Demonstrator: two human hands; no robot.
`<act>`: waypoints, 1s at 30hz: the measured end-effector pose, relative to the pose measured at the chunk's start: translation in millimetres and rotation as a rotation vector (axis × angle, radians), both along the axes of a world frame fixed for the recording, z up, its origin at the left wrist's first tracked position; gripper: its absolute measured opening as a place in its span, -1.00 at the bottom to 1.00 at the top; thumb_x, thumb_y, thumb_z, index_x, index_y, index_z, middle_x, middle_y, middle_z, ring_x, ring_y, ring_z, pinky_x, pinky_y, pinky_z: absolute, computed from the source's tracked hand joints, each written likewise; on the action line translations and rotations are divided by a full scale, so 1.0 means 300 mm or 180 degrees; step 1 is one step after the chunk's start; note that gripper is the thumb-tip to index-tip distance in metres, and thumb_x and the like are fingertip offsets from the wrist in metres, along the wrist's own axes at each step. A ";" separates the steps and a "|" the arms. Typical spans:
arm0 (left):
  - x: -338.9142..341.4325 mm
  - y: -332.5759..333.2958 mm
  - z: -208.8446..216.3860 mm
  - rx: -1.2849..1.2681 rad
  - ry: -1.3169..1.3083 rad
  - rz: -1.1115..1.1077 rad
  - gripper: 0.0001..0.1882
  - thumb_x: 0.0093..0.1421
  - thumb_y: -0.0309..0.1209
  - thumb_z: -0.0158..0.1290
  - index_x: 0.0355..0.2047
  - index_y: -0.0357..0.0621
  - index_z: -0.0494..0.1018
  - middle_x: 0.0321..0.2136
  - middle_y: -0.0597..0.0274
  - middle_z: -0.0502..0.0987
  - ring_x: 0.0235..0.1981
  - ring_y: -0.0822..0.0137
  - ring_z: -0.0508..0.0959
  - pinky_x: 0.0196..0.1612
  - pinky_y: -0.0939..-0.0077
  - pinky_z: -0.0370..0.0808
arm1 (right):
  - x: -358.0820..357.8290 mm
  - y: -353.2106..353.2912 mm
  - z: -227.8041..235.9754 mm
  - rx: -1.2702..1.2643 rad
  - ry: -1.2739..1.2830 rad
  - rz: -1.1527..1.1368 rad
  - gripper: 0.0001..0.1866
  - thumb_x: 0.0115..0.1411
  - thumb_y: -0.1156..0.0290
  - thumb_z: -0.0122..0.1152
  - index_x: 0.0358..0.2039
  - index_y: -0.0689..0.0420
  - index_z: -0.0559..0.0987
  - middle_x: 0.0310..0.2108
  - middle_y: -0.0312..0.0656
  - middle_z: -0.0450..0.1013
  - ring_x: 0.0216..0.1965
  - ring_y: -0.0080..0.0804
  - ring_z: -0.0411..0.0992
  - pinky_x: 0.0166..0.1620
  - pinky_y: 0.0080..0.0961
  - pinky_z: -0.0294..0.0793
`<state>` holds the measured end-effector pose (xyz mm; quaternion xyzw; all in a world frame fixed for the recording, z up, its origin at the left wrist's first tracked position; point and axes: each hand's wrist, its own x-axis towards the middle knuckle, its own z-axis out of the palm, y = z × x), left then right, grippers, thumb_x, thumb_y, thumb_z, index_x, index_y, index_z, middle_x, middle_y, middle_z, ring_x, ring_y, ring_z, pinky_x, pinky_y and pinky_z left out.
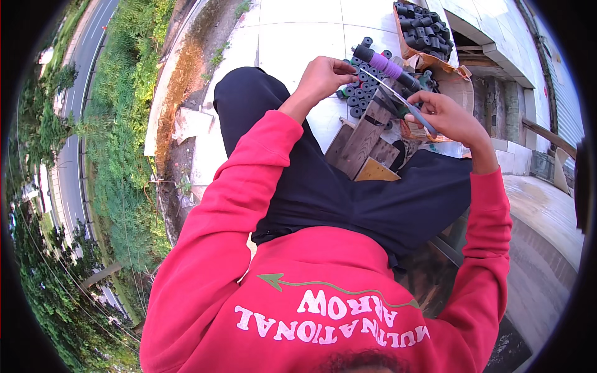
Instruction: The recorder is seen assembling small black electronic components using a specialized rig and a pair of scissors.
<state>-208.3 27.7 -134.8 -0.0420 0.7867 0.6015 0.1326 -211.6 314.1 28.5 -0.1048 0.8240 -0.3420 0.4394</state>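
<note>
My right hand (449, 119) is closed around the grey handle of a thin, pale-bladed tool (393, 94); whether it is a knife or scissors I cannot tell. The blade points up and left toward my left hand (324, 79). There the thumb and fingers are pinched together near the tip, and what they hold is too small to make out. Just beyond the blade, a dark rod wrapped in purple material (385, 64) lies slanting over a wooden stand (367, 137).
Several small black cylinders with centre holes (356, 101) stand grouped on the pale tiled floor (298, 43). Beyond them, a cardboard box (407, 51) holds many more black pieces (429, 31). Concrete ledges (497, 68) line the right; a low kerb (171, 81) borders greenery and a road at left.
</note>
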 end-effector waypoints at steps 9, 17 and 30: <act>-0.004 0.009 -0.001 0.0330 0.0045 -0.0009 -0.78 0.23 -0.38 0.36 -0.14 -0.17 0.77 -0.26 0.15 0.78 -0.24 0.39 0.73 -0.11 0.48 0.60 | -0.001 0.010 -0.006 -0.0080 -0.0006 -0.0070 -0.50 0.34 0.14 0.43 0.08 0.27 0.56 -0.52 -0.27 0.60 -0.59 -0.65 0.47 -0.53 -0.62 0.34; -0.004 0.002 -0.010 0.0149 0.0125 0.0008 -0.80 0.23 -0.39 0.34 -0.16 -0.15 0.78 -0.29 0.15 0.79 -0.28 0.40 0.74 -0.14 0.46 0.60 | -0.009 -0.017 -0.013 0.0049 0.0167 -0.0102 -0.57 0.36 0.23 0.42 0.09 0.22 0.56 -0.56 -0.48 0.35 -0.55 -0.77 0.28 -0.48 -0.64 0.20; -0.001 -0.012 -0.005 -0.0190 0.0101 -0.0050 -0.81 0.22 -0.31 0.34 -0.20 -0.09 0.79 -0.33 0.20 0.78 -0.28 0.33 0.75 -0.16 0.38 0.62 | -0.004 -0.029 -0.001 -0.0015 0.0225 -0.0068 -0.61 0.36 0.24 0.41 0.05 0.20 0.57 -0.57 -0.50 0.31 -0.60 -0.78 0.24 -0.54 -0.64 0.15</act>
